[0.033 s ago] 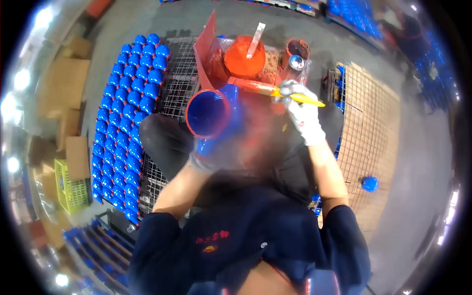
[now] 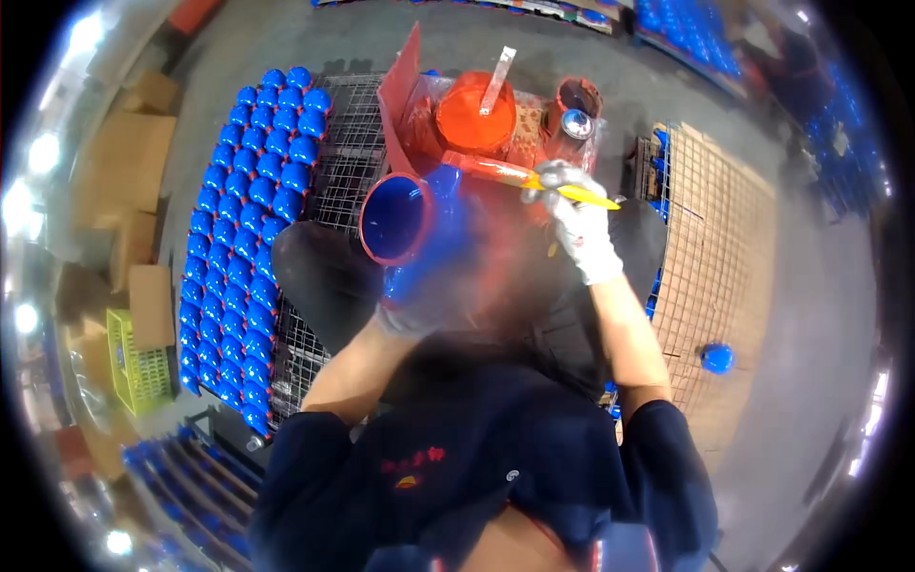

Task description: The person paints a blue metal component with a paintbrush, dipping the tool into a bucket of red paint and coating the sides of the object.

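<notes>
In a white glove, my right hand (image 2: 579, 224) is closed around a paintbrush (image 2: 593, 196) with a yellow handle. Its red-smeared end lies toward a blue pipe fitting (image 2: 398, 217), touching or nearly touching a narrower blue branch. The fitting's round mouth has a red rim and faces up and to the left. My gloved left hand (image 2: 405, 319) grips the fitting from below; a blur hides most of its fingers and the fitting's lower part. Beyond the brush stands a tub of red-orange paint (image 2: 465, 133) with a flat, pale stick (image 2: 498, 81) in it.
Rows of blue domed pieces (image 2: 250, 214) with red edges cover the left of a wire rack (image 2: 348, 133). A red-stained can (image 2: 579, 93) and a silver-topped can (image 2: 576, 124) stand right of the tub. One blue piece (image 2: 717, 358) rests on a mesh-covered board (image 2: 715, 276).
My right hand and the brush handle have shifted slightly left. The blue fitting stays in nearly the same place in my left hand.
</notes>
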`<state>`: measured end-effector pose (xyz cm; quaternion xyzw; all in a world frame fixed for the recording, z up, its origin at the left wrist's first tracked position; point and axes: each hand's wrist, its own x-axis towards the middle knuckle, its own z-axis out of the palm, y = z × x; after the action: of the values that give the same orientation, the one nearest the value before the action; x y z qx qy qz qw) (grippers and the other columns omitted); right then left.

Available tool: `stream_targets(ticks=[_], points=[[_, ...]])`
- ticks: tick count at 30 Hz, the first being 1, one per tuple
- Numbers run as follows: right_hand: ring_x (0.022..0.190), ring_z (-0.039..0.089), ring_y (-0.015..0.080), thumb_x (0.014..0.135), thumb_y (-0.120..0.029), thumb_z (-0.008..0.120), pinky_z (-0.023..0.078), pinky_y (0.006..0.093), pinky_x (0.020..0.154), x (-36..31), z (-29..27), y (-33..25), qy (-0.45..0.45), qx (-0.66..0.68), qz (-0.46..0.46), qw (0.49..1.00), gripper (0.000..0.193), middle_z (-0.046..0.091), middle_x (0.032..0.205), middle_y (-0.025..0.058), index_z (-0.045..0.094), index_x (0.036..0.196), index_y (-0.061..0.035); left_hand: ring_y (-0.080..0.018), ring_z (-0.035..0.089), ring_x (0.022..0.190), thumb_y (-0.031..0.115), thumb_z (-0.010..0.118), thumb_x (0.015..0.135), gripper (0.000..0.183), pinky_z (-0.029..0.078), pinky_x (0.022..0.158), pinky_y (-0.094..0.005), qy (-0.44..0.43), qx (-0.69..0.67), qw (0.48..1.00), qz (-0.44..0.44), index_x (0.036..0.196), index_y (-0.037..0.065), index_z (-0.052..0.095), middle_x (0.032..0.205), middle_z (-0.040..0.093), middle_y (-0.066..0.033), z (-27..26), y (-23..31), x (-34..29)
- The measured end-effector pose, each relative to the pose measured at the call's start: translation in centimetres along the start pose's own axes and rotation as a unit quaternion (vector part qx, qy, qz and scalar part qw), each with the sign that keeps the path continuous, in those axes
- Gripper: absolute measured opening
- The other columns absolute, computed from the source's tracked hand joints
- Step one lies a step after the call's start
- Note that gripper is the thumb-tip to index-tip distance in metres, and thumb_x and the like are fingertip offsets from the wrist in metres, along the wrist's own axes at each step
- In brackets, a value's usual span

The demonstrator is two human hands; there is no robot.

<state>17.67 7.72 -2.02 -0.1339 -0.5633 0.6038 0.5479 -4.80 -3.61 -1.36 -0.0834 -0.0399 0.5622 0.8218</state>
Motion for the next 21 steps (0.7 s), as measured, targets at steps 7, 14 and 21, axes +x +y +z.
stream_targets(ticks=[7,14,21], points=[[0.095,0.067,0.0199,0.083,0.009,0.069,0.053,0.0302,0.087,1.8,1.2,1.6,0.088,-0.161,0.05,0.982,0.014,0.07,0.1,0.0124,0.071,0.097,0.0057,-0.0241,0.056,0.065,0.04,0.055,0.099,0.067,0.054,0.074,-0.0453,-0.153,-0.179,0.97,-0.059,0.149,0.001,0.036,0.13,0.049,-0.0182,3.0,2.1,0.7],[0.096,0.066,0.0285,0.084,0.008,0.059,0.055,0.0363,0.084,5.4,-4.5,-2.2,0.145,-0.239,-0.12,0.953,0.02,0.065,0.113,0.0164,0.066,0.1,-0.0025,-0.0413,0.064,0.116,0.067,0.055,0.093,0.095,0.055,0.1,-0.0496,0.058,0.369,0.888,0.267,0.153,-0.001,0.028,0.148,0.045,-0.0289,10.8,19.7,-2.6],[0.086,0.062,0.0221,0.1,-0.016,0.061,0.052,0.034,0.077,6.2,-8.2,-0.7,0.252,-0.516,-0.085,0.814,0.013,0.064,0.099,0.0122,0.06,0.094,-0.0043,-0.0267,0.067,0.11,0.033,0.086,0.081,0.077,0.054,0.098,-0.0359,0.358,0.646,0.573,0.355,0.138,-0.005,0.051,0.121,0.068,-0.0161,3.0,40.5,10.6]])
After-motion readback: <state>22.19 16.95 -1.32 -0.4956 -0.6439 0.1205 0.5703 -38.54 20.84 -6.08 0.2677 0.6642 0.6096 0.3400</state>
